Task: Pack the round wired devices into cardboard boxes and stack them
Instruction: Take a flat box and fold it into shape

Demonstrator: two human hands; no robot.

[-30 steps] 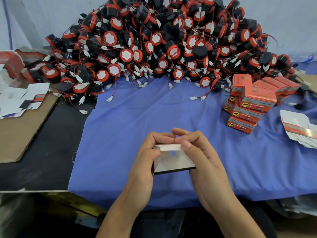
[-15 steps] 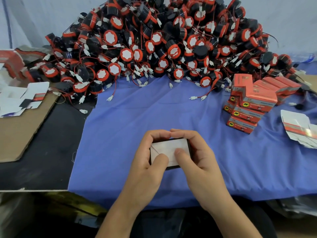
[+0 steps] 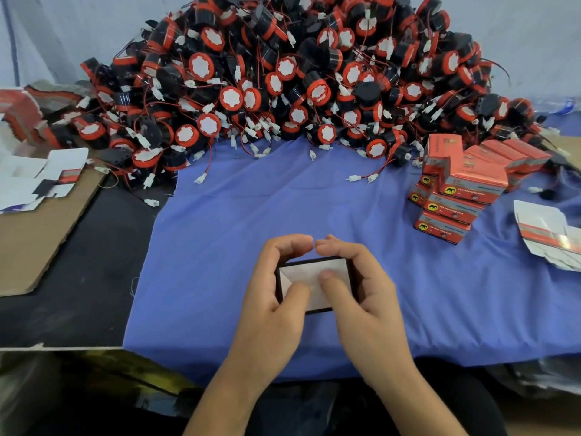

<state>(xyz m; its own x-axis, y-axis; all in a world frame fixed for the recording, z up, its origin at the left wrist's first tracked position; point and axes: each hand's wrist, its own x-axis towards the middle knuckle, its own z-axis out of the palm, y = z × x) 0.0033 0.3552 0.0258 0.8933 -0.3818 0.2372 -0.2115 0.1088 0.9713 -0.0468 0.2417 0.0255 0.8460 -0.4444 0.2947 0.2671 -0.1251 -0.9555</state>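
Observation:
A small cardboard box (image 3: 309, 272) with white end flaps and a black edge sits between my hands above the blue cloth. My left hand (image 3: 273, 297) grips its left side, fingers curled over the far edge, thumb pressing a flap. My right hand (image 3: 361, 294) grips the right side, its thumb on the flaps too. A large heap of round black and red wired devices (image 3: 283, 77) fills the back of the table. A stack of packed red boxes (image 3: 456, 190) stands at the right.
The blue cloth (image 3: 251, 234) covers the table's middle. Flat unfolded box blanks lie at the far right (image 3: 547, 237) and at the left (image 3: 41, 180) on brown cardboard (image 3: 34, 234). Loose white connectors and red wires trail from the heap's front edge.
The box has turned so its white flap end faces me. Both thumbs moved from the top edge down onto the flaps, pressing them in.

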